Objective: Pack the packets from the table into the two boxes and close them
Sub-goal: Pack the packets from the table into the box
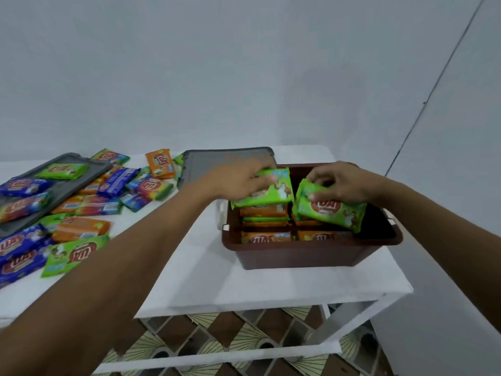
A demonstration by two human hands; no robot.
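Two hands are extended over the brown box (298, 256), which is set on the white table (244, 289). Stacked packets (267, 237), orange and green, are seen inside the box. A green packet (273, 191) above the box's left half is gripped by the curled fingers of the left hand (238, 183). A second green packet (330, 210), tilted above the right half, is pinched by the right hand (339, 183). Loose packets (81, 213) are scattered well left of the box. A grey lid (217, 161) is laid just behind it.

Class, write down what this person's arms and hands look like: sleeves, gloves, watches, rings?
The left forearm and right forearm are bare, no sleeve edge in view. The left hand and right hand wear no gloves. No watch, bracelet or ring shows, though blur could hide a thin ring.
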